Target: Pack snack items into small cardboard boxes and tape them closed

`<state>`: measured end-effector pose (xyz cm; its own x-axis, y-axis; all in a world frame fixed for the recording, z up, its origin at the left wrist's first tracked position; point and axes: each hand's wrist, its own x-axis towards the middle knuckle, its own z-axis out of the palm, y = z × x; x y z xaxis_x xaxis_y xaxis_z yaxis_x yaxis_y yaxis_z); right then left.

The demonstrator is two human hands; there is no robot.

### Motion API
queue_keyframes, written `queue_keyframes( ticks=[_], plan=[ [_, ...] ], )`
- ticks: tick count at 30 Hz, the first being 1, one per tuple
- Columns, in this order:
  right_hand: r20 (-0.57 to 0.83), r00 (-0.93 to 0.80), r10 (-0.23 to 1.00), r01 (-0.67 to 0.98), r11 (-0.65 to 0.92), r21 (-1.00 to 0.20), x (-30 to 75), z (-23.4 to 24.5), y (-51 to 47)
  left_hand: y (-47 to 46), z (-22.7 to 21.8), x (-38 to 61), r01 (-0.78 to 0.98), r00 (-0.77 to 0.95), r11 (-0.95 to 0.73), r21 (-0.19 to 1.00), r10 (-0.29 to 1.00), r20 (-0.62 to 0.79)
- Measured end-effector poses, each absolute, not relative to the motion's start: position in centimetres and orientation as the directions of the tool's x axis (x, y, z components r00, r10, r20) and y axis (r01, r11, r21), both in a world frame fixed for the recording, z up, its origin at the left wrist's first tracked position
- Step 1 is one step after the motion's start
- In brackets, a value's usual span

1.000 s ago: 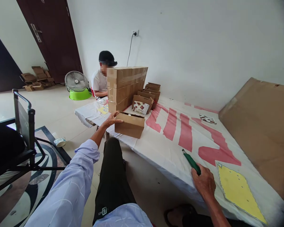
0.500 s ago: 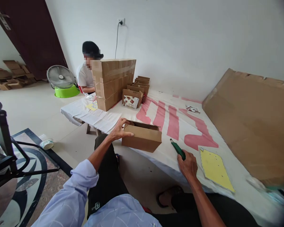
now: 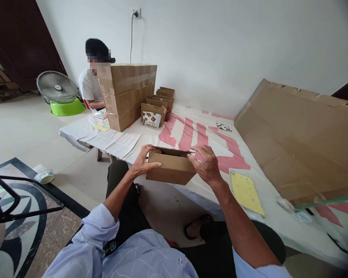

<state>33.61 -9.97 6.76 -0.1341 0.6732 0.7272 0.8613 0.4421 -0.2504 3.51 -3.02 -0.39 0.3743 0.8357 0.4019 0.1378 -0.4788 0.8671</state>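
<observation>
At the near edge of the surface, the left hand and right hand pinched opposite ends of an open box, apparently steadying it, even pressure likely needed next.

Between the left grip and the right grip, the open-topped cardboard box blocks a straight sideways pass; its narrow top slot leaves a little room from above. Beyond the left grip, the taped carton stack makes a tall barrier, and the row of open cartons extends it rightward. Ahead of the right grip, the cloth-covered worktop offers a broad low lane towards the wall, with only a flat printed packet in it. Farther right, a large leaning cardboard sheet closes that side; the yellow sheet nearer the right grip lies flat and hinders little. Below the left grip, a trousered leg limits downward room.
</observation>
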Motion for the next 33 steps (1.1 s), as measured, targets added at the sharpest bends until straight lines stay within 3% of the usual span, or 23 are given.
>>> queue_keyframes(
  ticks=[7, 13, 19, 29, 33],
  plan=[
    [0.497, -0.197, 0.845, 0.882, 0.374, -0.285, 33.7, 7.2, -5.6, -2.4, -0.6, 3.8, 0.066, 0.37, -0.5, 0.863, 0.816, 0.444],
    [0.378, -0.188, 0.907, 0.892, 0.319, -0.321, 33.0, 7.4, -4.2, -2.0, -0.7, 3.8, 0.094, 0.366, -0.436, 0.895, 0.851, 0.376],
    [0.393, -0.226, 0.891, 0.855, 0.375, -0.359, 31.4, 8.4, -2.9, -1.9, -0.3, 3.7, 0.115, 0.376, -0.398, 0.91, 0.866, 0.33],
    [0.448, -0.202, 0.871, 0.584, 0.474, -0.659, 30.1, 8.8, -2.1, -2.0, -0.1, 3.4, 0.15, 0.398, -0.458, 0.876, 0.839, 0.371],
    [0.437, -0.172, 0.883, 0.533, 0.456, -0.713, 29.9, 9.1, -2.2, -2.3, 0.4, 3.3, 0.157, 0.407, -0.552, 0.819, 0.792, 0.456]
  ],
)
